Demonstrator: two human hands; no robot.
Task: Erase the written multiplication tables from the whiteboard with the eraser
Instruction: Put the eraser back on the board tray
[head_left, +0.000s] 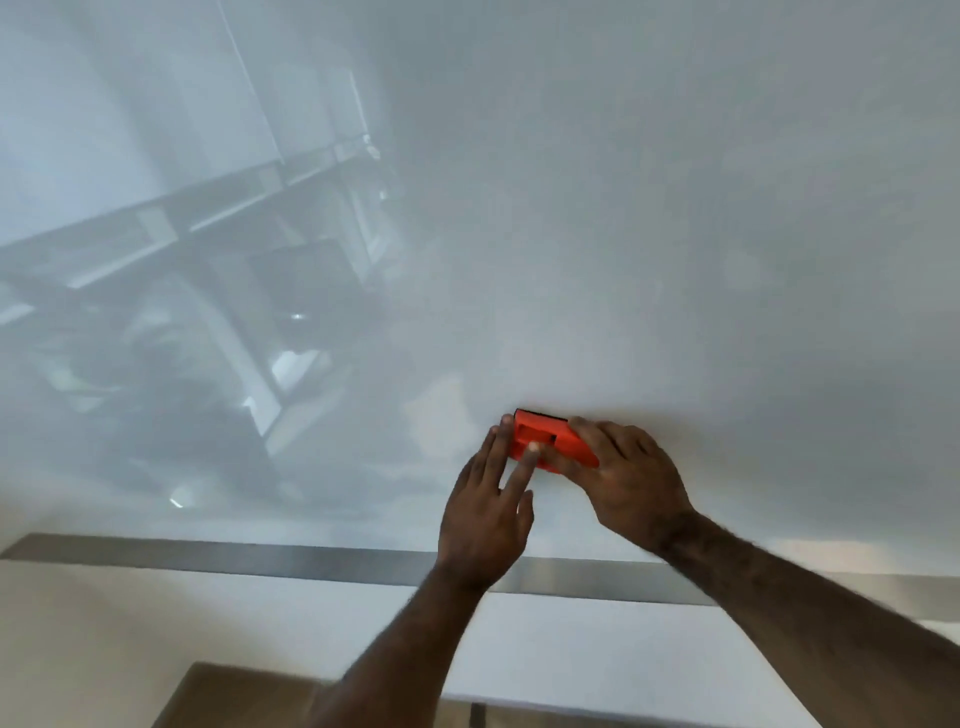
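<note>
The glossy white whiteboard (623, 208) spreads wide and bare above its grey metal lower edge strip (260, 558). Low down, near that edge, the right hand (631, 480) holds the orange rectangular eraser (553, 441) in its grip — pressed against the board. The left hand (485, 512) lies straight-fingered, fingertips touching the eraser.

eraser (550, 440) on whiteboard (623, 208), apparently touching, metal ledge (260, 558) below

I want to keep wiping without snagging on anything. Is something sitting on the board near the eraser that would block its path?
Nothing visible does. The right hand grips the orange eraser against the whiteboard, with the left hand touching its end. The surface around it shows only reflections, no objects and no legible writing.
</note>
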